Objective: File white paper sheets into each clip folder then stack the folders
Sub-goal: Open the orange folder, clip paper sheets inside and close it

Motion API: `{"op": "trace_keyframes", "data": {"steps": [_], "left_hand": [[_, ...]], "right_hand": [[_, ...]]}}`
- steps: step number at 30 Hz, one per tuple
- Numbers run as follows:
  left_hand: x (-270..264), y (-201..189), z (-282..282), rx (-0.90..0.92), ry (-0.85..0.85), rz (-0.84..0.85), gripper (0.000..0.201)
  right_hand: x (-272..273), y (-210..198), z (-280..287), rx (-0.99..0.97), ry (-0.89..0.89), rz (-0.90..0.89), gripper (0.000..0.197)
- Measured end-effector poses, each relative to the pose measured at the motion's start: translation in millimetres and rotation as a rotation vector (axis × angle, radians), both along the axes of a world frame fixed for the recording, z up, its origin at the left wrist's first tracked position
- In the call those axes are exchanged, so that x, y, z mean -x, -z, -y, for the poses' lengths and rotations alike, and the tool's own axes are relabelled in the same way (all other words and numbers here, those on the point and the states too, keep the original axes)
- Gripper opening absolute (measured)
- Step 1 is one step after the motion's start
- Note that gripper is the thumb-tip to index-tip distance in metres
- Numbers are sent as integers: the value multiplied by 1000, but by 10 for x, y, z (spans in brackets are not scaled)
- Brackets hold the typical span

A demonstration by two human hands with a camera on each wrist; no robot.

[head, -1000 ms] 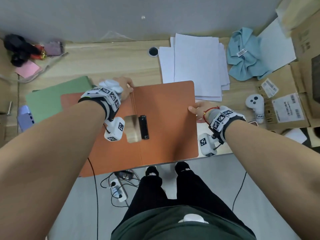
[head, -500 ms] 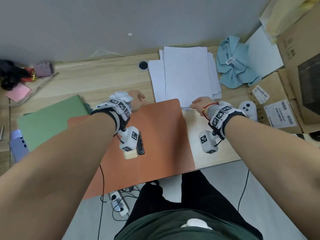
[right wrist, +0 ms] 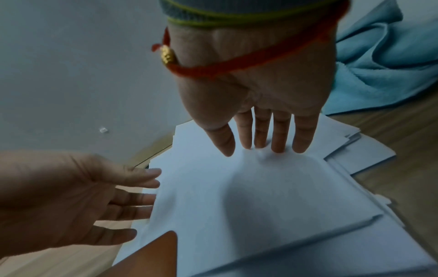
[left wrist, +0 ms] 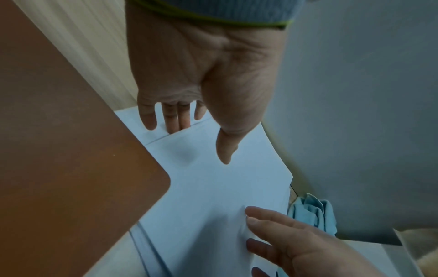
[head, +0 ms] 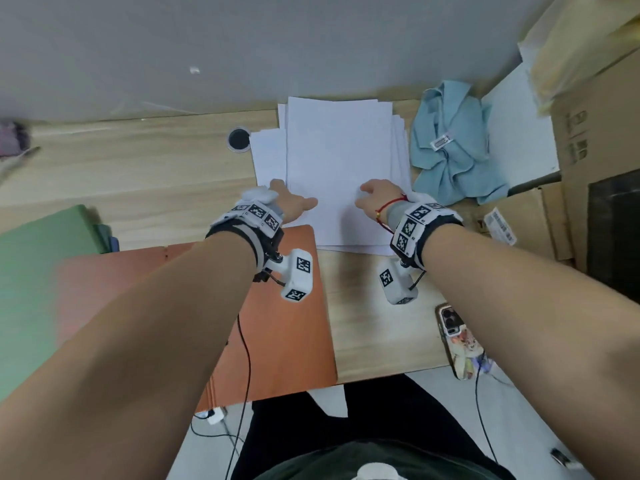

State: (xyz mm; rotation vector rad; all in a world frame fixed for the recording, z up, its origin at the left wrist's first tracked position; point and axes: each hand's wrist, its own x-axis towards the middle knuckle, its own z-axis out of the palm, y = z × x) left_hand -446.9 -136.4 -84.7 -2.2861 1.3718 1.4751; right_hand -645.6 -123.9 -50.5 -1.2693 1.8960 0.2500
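A loose stack of white paper sheets (head: 339, 157) lies at the back of the wooden desk. My left hand (head: 298, 202) is at the top sheet's left edge; in the left wrist view its fingers (left wrist: 171, 121) slip under that edge with the thumb above the sheet. My right hand (head: 363, 197) presses straight fingers (right wrist: 277, 142) down on the top sheet (right wrist: 249, 187), which buckles slightly. An orange clip folder (head: 287, 323) lies in front of the stack, its clip hidden by my left forearm. A green folder (head: 34, 271) lies at the far left.
A crumpled blue cloth (head: 453, 150) sits right of the paper. Cardboard boxes (head: 595, 133) fill the right side. A phone (head: 457, 337) lies near the desk's front edge. A round cable hole (head: 239, 138) is left of the stack. The wall runs just behind.
Both hands left the orange folder's edges and moved forward onto the paper stack. The view swung to the right, so the folder now sits lower left.
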Motion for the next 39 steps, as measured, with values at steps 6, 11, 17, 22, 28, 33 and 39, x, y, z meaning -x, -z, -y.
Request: {"op": "trace_keyframes", "data": {"steps": [6,11,17,22,28,33,39], "left_hand": [[273,-96,145,134,-6,-132,59],[483,-430,221,340,113,-235,40],[350,-1018,220,424,-55,-521,32],[-355,-1290,-26,522,-135,-475,32],[-1213,-1229,-453,429,-146,-265,40],[-1619,-1321,-776,550,-278,-204,52],[-1770,-1394,-1016,574,-303,-278,54]], "right_hand": [[240,87,119,-5,114,86,52],[409,86,128,38,283,100,52],[406,-141,128,31,580,315,80],[85,-133,-26,15,726,594,98],[-478,-672,-228,211,601,856,21],[-959,-905,-372,339,430,868,30],[-1162,-922,-615,372,343,802,29]]}}
